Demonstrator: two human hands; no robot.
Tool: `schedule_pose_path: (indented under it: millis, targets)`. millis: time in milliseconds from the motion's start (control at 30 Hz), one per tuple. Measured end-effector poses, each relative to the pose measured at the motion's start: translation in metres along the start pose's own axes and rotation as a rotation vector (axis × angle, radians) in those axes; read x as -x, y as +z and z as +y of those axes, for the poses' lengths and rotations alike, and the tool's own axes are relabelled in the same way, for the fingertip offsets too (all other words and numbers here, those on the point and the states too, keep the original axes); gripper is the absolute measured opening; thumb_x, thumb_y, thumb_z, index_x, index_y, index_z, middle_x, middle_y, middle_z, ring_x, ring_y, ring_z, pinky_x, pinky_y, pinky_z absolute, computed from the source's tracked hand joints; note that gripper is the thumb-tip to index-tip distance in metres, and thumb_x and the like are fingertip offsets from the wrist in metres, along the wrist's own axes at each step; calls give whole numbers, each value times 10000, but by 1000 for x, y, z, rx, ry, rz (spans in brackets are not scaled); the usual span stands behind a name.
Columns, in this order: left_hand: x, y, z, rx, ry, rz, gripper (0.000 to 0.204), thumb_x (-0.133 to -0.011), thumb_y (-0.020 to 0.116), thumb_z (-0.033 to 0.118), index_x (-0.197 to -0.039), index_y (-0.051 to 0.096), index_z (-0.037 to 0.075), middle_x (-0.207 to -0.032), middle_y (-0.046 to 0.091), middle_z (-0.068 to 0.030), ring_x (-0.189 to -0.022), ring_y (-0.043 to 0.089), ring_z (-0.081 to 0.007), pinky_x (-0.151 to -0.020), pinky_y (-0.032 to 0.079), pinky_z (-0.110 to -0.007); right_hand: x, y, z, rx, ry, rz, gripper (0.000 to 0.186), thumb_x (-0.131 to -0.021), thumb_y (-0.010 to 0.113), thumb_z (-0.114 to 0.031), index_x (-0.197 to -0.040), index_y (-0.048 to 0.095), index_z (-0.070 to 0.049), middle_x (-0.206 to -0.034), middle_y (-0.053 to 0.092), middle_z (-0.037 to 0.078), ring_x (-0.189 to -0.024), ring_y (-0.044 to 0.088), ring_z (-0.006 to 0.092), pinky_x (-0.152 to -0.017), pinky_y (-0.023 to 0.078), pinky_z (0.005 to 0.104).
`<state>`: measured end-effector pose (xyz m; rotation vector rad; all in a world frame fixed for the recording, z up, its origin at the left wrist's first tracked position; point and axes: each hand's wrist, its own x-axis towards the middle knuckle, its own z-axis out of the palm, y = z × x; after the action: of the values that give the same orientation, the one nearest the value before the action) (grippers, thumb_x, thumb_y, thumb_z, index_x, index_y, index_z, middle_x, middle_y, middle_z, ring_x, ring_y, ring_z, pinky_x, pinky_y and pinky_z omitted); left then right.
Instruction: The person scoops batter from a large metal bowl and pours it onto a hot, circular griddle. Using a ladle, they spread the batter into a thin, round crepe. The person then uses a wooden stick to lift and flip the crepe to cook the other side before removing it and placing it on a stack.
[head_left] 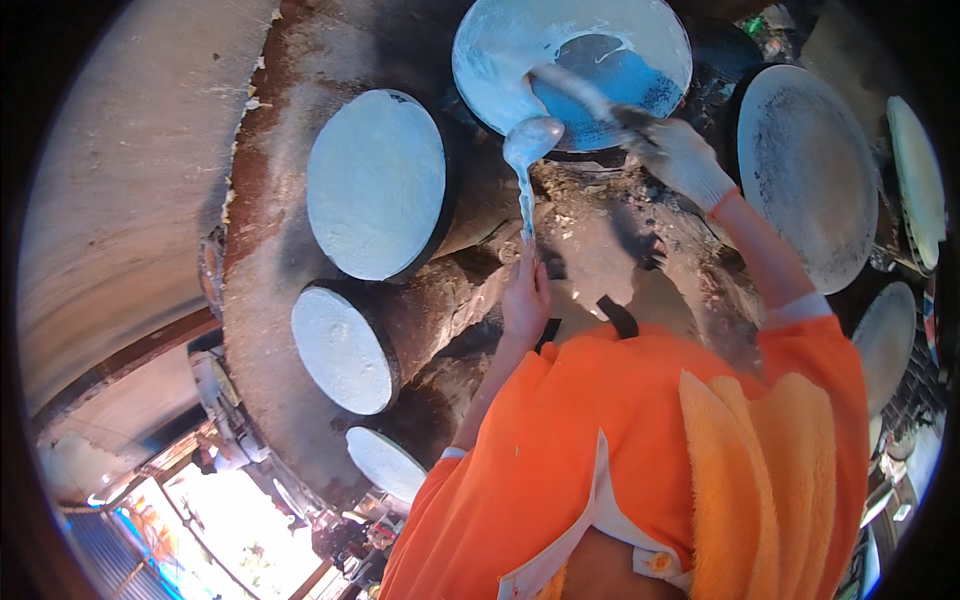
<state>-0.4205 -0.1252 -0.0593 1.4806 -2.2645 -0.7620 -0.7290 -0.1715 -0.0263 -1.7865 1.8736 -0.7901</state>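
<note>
My left bare hand [526, 302] is closed round the handle of a ladle [537, 136], which is coated with pale batter and held at the near edge of a large round griddle [663, 97]. On that griddle, a layer of wet white batter [497, 62] covers the left and far parts; a dark patch shows bare at the middle right. My right hand [682, 162], in a white knitted glove, grips a batter spreader [575, 88] with its end in the batter. The spreader and the gloved fingers are smeared by motion.
Left stand several batter-covered griddles, among them a large one [377, 186], a smaller one [342, 352] and a third [386, 463]. Right are a bare-looking griddle [806, 175], another with a pale sheet [915, 182], and a greyish one [887, 345]. A wall [130, 190] bounds the left.
</note>
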Motion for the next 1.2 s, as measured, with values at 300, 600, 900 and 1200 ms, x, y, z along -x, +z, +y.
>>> schedule_pose_path:
  millis: [300,600,900,1200]
  targets:
    - [-79,-160,-15,1204,301,-73,287,-923,421,131,-1182,397,9,-674,476,-34,-442,378,-52,-380,310,-170,32,90,-112,-796,305,141,376,-867,543,-179,-1224,475,-85,-759,520,-7,-541,468,97,-491,432,214]
    - [-47,-210,-62,1137,-20,56,490,-894,431,12,-1340,230,50,-716,440,-13,-399,332,-38,-348,280,-184,-25,192,-181,-1127,848,230,296,-857,582,-341,-1039,541,-112,-597,490,-10,-428,457,101,-382,401,257]
    - [24,-198,-57,1020,-245,190,567,-821,407,-45,-1349,231,61,-723,440,-21,-405,360,-52,-354,300,-182,12,207,-116,-1178,568,447,239,-902,507,-347,-852,499,-114,-587,457,-17,-401,410,91,-350,362,262]
    - [54,-192,-16,1111,-240,169,592,-818,432,-44,-1355,224,96,-753,444,-28,-414,359,-53,-357,293,-173,24,145,-83,-1403,741,366,293,-881,510,-413,-831,475,-126,-613,488,9,-416,444,111,-371,382,274]
